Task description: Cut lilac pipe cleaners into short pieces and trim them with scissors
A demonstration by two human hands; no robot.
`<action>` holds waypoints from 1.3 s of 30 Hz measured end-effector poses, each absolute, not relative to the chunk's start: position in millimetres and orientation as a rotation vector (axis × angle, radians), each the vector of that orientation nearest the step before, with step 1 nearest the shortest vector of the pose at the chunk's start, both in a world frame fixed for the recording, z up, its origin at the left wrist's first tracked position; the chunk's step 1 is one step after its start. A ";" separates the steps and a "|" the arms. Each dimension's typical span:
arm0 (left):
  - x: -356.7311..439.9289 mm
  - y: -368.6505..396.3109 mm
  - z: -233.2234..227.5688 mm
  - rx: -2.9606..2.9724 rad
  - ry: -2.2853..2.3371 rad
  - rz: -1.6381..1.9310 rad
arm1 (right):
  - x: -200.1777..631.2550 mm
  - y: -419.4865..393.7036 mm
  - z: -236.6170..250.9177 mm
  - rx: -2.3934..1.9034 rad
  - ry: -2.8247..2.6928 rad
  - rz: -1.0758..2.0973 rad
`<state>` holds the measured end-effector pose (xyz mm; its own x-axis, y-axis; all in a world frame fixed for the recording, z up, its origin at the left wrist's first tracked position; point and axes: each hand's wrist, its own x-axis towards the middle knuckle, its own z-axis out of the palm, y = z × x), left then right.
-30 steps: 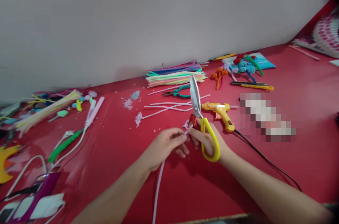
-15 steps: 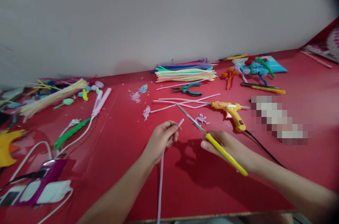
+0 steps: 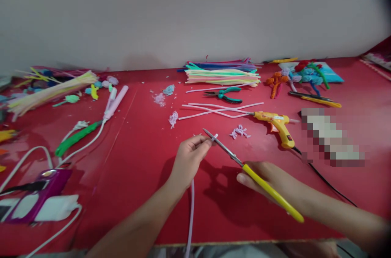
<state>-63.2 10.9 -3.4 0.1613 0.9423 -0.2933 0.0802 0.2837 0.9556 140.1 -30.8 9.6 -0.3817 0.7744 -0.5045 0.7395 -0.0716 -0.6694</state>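
Far left of the grip, a purple device [image 3: 45, 193] with white cables lies on the red table [image 3: 137, 176], with a green-wrapped stem [image 3: 75, 139] and a bundle of pale pipe cleaners [image 3: 49, 93] beyond it. The left hand [image 3: 187, 158] has its thumb and fingertips pressed together, pinching the end of a lilac pipe cleaner [image 3: 192, 205]; the rest hangs down from the grip, along the forearm and over the table's near edge. Only a short stub shows past the fingertips, and the tip of the scissors [image 3: 244, 166] sits right against it. The right hand [image 3: 265, 176] is closed around the yellow handles, and from this edge-on angle I cannot tell whether the blades are parted or closed. The risk, as I judge it, is a nick: with the blade so close to the pinching fingertips, a small slip could catch skin, or cut the piece too short. Just beyond the grip lie lilac offcuts [image 3: 240, 132], several loose lilac lengths, teal pliers [image 3: 226, 95] and a stacked pile of coloured pipe cleaners [image 3: 222, 75]. To the right stands a yellow glue gun [image 3: 276, 123] whose black cord runs close by the right forearm; a snag could drag the nozzle. No container shows; everything lies loose on the table, finished flowers [image 3: 302, 75] included.
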 end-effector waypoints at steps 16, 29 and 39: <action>-62.9 11.9 -11.5 1.080 1.255 0.836 | 136.5 -30.3 14.1 -1.775 -2.149 1.431; -68.1 26.4 -36.1 1.025 1.361 0.783 | 110.7 0.4 27.7 -2.053 -1.565 2.083; -75.1 32.4 -39.6 1.330 1.491 0.633 | 110.2 -3.5 21.4 -1.898 -1.122 2.367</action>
